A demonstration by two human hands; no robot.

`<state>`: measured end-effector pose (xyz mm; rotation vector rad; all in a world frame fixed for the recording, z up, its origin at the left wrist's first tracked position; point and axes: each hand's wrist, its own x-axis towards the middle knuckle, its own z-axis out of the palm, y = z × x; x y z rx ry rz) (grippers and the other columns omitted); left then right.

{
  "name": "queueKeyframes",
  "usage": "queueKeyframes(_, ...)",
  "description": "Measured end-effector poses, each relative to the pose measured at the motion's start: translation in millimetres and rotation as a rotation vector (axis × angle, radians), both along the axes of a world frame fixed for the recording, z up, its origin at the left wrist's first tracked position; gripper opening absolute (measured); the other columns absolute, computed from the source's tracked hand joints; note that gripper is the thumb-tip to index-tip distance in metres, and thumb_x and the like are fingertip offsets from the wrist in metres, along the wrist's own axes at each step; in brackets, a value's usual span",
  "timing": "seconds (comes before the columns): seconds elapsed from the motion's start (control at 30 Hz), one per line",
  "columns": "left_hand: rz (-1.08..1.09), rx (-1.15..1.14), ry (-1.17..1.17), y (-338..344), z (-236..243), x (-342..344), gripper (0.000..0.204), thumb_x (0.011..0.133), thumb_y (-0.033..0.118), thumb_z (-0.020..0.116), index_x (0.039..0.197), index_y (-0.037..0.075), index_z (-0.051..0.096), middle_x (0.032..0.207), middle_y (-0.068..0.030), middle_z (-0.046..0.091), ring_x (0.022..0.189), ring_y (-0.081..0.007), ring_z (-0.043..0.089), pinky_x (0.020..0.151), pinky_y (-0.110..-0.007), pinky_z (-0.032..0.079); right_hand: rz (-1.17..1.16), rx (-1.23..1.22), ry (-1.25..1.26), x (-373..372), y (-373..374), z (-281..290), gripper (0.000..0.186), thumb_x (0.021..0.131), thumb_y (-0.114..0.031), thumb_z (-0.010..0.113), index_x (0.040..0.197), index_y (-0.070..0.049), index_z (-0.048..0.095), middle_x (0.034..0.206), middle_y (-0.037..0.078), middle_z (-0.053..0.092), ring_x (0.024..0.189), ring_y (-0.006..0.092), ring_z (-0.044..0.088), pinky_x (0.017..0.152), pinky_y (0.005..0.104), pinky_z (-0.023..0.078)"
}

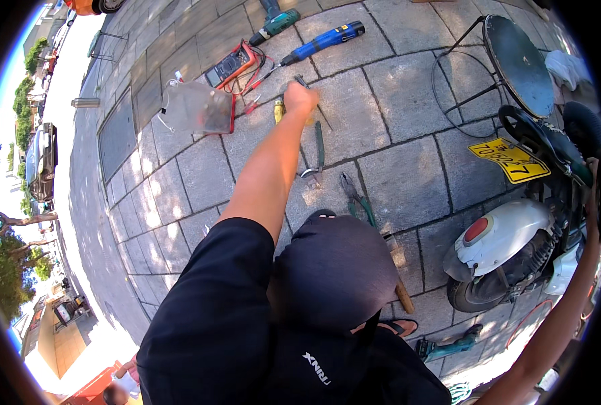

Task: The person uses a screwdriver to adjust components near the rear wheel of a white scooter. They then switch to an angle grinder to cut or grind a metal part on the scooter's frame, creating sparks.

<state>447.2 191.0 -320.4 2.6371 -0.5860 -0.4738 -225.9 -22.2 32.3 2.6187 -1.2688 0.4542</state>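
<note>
The left hand (301, 99) is down among the tools on the stone paving (408, 158), well in from the paving's left edge by the grey road. Its fingers look curled, but they are blurry, so I can't tell if they hold anything. A small dark tool (301, 80) pokes out just past them, and a yellow tool handle (278, 111) lies beside them. The blue power tool (327, 42) and the red multimeter (230, 66) are near too. The right hand (592, 170) is way over by the scooter (503, 236), and I can't tell if its fingers grip or rest. I think the step now is sorting out a tool on the ground. The next move seems to need a good grip, without bumping the multimeter's wires (263, 75).
</note>
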Motion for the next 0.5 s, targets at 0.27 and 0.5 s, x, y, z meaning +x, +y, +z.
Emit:
queueKeyframes(0.27,-0.413,-0.611,0.856,4.7,131.4,-90.3,0.032,0.098,0.003,0.068,0.124,-0.004,0.05,0.1,-0.0134,0.066,0.087,-0.0244,0.073,0.063,-0.033,0.059,-0.588,0.435,-0.391,74.6,31.1,44.3,0.036,0.087,-0.032,0.064,0.091,0.001,0.078,0.08,0.008,0.071,0.077,0.0165,0.061,0.076,0.0319,0.048)
queueKeyframes(0.5,-1.161,-1.11,1.135,-71.7,329.6,-226.6,0.033,0.116,0.025,0.043,0.142,0.005,0.041,0.121,-0.0193,0.064,0.119,-0.0395,0.07,0.094,-0.044,0.063,-0.603,0.411,-0.301,66.6,23.2,48.6,0.043,0.088,-0.041,0.061,0.1,-0.006,0.083,0.098,0.02,0.078,0.096,0.0357,0.074,0.092,0.0416,0.056)
